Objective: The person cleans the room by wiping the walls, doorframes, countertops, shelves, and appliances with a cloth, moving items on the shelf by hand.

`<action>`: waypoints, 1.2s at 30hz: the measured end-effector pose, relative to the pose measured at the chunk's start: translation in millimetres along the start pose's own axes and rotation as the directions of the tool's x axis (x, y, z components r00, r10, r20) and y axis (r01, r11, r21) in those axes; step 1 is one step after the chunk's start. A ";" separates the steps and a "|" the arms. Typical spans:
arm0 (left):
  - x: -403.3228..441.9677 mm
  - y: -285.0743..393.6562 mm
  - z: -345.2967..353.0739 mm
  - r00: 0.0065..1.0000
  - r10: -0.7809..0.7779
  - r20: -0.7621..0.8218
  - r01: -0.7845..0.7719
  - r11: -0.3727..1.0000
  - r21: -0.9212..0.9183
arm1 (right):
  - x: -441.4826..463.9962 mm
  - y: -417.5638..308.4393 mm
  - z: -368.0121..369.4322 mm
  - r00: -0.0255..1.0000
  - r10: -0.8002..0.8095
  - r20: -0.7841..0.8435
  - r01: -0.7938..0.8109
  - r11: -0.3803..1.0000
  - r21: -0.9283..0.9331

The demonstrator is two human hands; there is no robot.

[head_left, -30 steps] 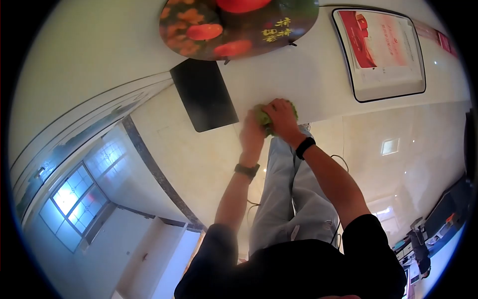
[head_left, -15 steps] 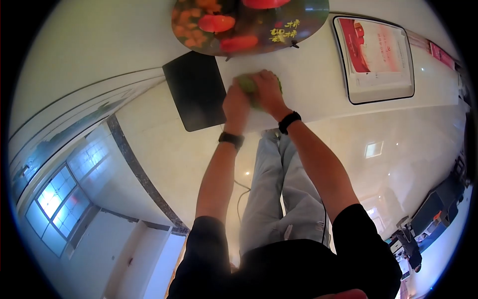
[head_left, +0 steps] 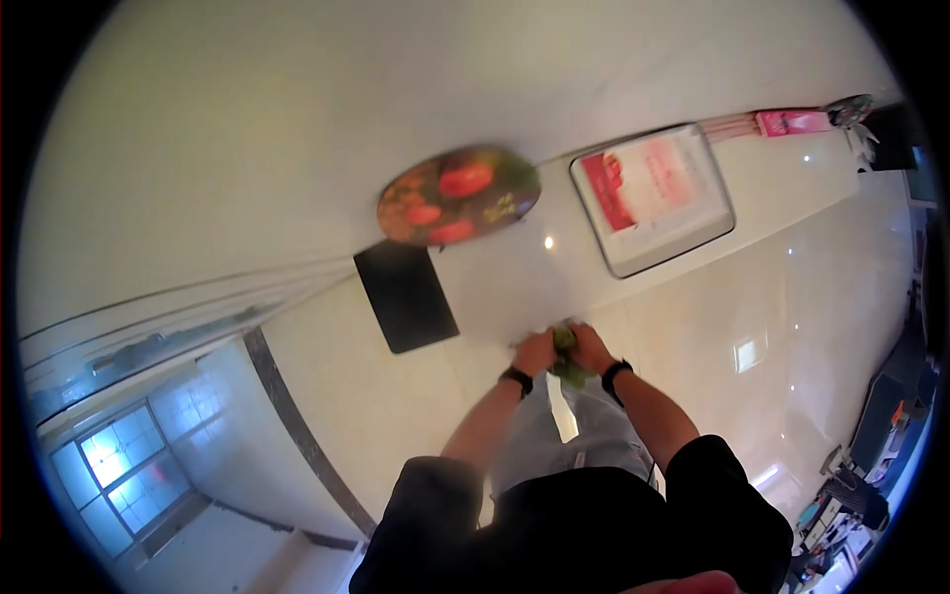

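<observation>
A bunched green cloth (head_left: 568,373) is gathered between my two hands, just in front of the near edge of the white tabletop (head_left: 505,297). My left hand (head_left: 535,351) grips it from the left side, fingers curled in. On the other side my right hand (head_left: 593,348) is closed around it too. Part of the cloth hangs below the hands, over the grey trousers (head_left: 599,426). Motion blur softens its outline. Each wrist carries a black band.
Left on the tabletop lies a black rectangular mat (head_left: 406,297). Behind it stands an oval panel (head_left: 460,196) printed with red fruit. A dark-rimmed white tray (head_left: 621,259) with red-and-white paper sits to the right. Farther right is a pink box (head_left: 793,122).
Both hands have drawn back from the tabletop toward my body with the green cloth. My view has shifted, so the panel, mat and tray appear smaller and farther off.
</observation>
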State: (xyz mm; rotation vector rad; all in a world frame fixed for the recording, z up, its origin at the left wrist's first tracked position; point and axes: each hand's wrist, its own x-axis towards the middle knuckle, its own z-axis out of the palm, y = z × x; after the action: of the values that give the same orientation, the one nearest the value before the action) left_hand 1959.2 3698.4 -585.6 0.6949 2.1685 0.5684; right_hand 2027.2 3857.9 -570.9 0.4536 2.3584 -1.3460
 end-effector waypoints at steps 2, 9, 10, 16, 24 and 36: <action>-7.0 70.3 -30.8 0.997 0.000 0.072 0.004 0.999 -0.050 | -32.4 1.6 -46.6 0.999 -0.003 -0.046 0.002 0.999 -0.041; 35.4 260.6 -72.5 0.983 0.155 -0.101 -0.177 0.949 -0.262 | -95.2 -21.0 -243.9 0.943 -0.056 -0.328 0.082 0.994 0.068; 44.7 285.1 -74.4 0.967 0.188 -0.174 -0.234 0.924 -0.301 | -107.7 -46.5 -289.5 0.967 -0.052 -0.251 0.093 0.983 0.156; 87.3 439.5 -104.7 0.885 0.153 -0.440 -0.377 0.791 -0.482 | -129.0 -17.4 -450.6 0.861 -0.370 -0.349 0.431 0.895 0.113; 97.2 607.4 -189.5 0.721 0.229 -0.654 -0.617 0.641 -0.456 | -150.4 -61.0 -625.6 0.655 -0.550 -0.519 0.587 0.802 -0.109; 93.5 679.5 -377.4 0.306 0.252 -0.918 -0.781 0.618 -0.091 | -51.5 -253.6 -719.2 0.045 -0.794 -0.607 0.692 0.462 -0.554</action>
State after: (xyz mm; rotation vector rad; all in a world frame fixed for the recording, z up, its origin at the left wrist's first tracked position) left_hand 1811.4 4204.5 -6.9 0.9632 2.3088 2.2659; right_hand 1834.4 4354.7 -22.9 -0.5071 3.8265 -1.5438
